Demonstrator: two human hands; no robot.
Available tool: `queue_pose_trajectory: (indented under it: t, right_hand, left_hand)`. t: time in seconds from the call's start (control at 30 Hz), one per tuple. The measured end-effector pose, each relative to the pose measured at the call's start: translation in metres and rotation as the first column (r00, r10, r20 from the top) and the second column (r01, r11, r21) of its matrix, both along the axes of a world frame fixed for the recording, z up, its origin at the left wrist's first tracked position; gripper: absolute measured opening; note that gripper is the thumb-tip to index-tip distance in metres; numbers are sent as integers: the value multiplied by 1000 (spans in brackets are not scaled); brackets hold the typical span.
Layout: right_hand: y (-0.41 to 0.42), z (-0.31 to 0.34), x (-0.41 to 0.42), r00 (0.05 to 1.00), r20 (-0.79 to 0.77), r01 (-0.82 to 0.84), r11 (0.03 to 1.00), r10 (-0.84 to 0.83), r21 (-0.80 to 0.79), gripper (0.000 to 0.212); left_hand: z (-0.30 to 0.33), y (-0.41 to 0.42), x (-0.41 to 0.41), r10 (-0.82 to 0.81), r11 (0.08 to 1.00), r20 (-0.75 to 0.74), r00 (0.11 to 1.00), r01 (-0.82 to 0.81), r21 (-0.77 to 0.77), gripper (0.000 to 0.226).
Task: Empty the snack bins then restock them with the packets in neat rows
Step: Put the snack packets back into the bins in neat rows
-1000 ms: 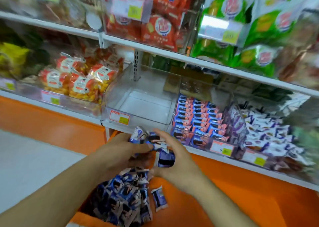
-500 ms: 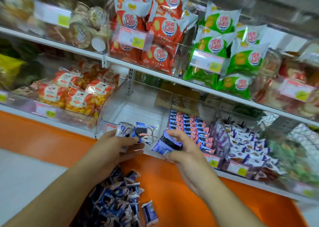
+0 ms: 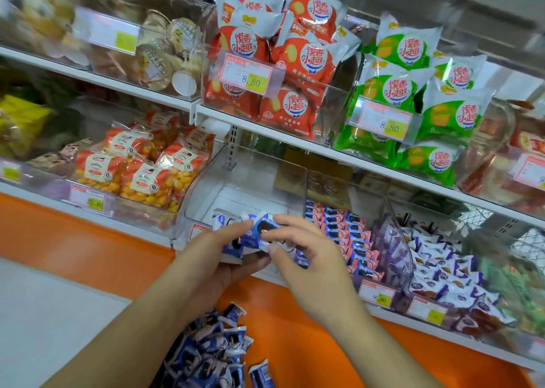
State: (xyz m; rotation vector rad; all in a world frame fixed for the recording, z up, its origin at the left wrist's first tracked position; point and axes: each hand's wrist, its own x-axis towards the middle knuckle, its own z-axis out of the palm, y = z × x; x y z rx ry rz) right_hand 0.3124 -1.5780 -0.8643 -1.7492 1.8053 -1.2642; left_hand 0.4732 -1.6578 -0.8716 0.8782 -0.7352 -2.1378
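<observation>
empty bin [image 3: 250, 181] left of stocked bin [image 3: 348, 231] | loose packets [image 3: 206, 358] below

- I see a clear, glossy plastic bin [image 3: 259, 178].
- The blue packets [image 3: 259, 234] look like shiny, crinkled foil.
- The orange ledge [image 3: 295, 328] looks smooth and glossy.

A shop's snack aisle. White shelves [image 3: 124, 82] carry clear plastic bins [image 3: 244, 181] packed with wrapped snacks. Above the empty bin, red packets [image 3: 295, 63] and green packets [image 3: 413, 93] stand behind price tags [image 3: 246, 73] reading 8.80. Left of it lie orange-and-white bags [image 3: 141, 172]; right of it, rows of small blue packets [image 3: 345, 228]. Below runs an orange ledge [image 3: 88, 246].
</observation>
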Motion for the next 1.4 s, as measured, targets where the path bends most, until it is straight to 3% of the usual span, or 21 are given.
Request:
queue_pose_trajectory:
  t: [0.07, 0.17, 0.3, 0.47, 0.6, 0.8, 1.1, 1.27, 1.4]
  right_hand:
    - [-2, -4, 1, 998, 60, 34, 999, -34, 1, 30]
    - [-7, -7, 1, 987, 128, 94, 995, -96, 20, 45]
    - [-7, -3, -1, 994, 41, 101, 992, -105, 76, 45]
    - [-14, -9, -5, 982, 104, 141, 980, -156, 138, 31]
    - [-37, -14, -16, 954, 200, 194, 969, -222, 151, 32]
    - [-137, -31, -33, 962, 40, 258, 944, -271, 204, 28]
    - [-308, -101, -33, 925, -325, 270, 943, -198, 193, 33]
    - [-347, -127, -50, 872, -461, 264, 951, -163, 163, 35]
    - [-347, -138, -56, 808, -551, 309, 946, -209, 94, 23]
  left_hand:
    - [0, -1, -1, 9, 1000, -29, 1000, -10, -21, 38]
    - [-2, -2, -2, 40, 997, -16, 999, -41, -69, 48]
    - [0, -5, -2, 92, 991, -7, 996, -92, -94, 64]
    - [1, -10, 1, 60, 974, 104, 993, -36, -223, 40]
    - [-4, -30, 10, 208, 962, 187, 960, -166, -219, 25]
    - [-15, -71, 27, 328, 942, 201, 923, -302, -149, 27]
    - [-29, -91, 31, 206, 970, 241, 948, -166, -177, 18]
    - [-38, -103, 30, 160, 983, 225, 961, -134, -128, 19]
    - [-41, -107, 26, 137, 987, 208, 969, -114, -118, 19]
